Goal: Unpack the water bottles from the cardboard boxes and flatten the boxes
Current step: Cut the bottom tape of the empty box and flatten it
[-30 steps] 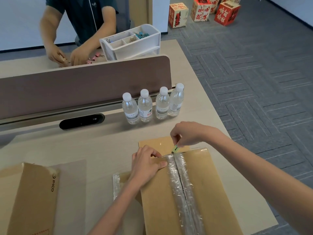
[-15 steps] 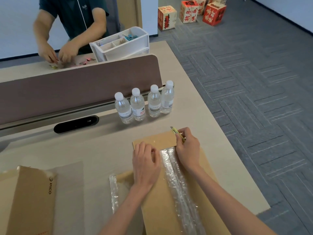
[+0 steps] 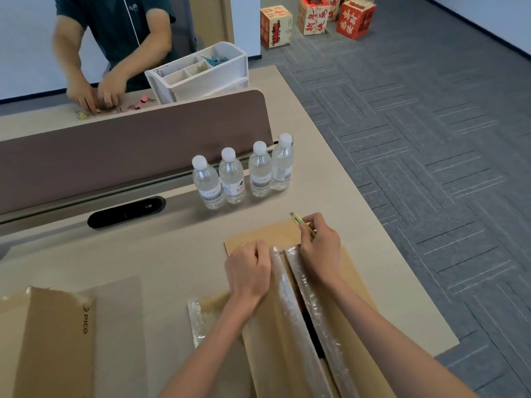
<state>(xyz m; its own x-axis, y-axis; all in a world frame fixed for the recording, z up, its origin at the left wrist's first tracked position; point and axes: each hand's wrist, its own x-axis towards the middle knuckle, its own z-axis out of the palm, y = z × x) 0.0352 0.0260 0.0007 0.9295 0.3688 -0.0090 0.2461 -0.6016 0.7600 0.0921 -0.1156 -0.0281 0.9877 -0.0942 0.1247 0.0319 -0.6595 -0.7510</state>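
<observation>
A brown cardboard box (image 3: 356, 285) lies before me on the desk, its two top flaps edged with clear tape and parted along a dark gap (image 3: 309, 326). My left hand (image 3: 248, 271) grips the far end of the left flap (image 3: 267, 334). My right hand (image 3: 320, 251) rests on the right flap's far end and holds a small yellow-green utility knife (image 3: 301, 222), blade pointing away. Several clear water bottles (image 3: 242, 175) with white caps stand in a row beyond the box. A second cardboard box (image 3: 54, 343) marked PICO lies at the lower left.
A brown divider panel (image 3: 129, 145) crosses the desk behind the bottles, with a black oval cable port (image 3: 126, 212) below it. Beyond it another person handles small clips beside a white organiser (image 3: 198, 74). The desk's right edge (image 3: 382, 225) drops to grey carpet; printed boxes (image 3: 313, 17) stand far off.
My right hand has turned the knife blade away and settled on the right flap. The taped seam has opened into a gap, and my left hand now curls over the left flap's end.
</observation>
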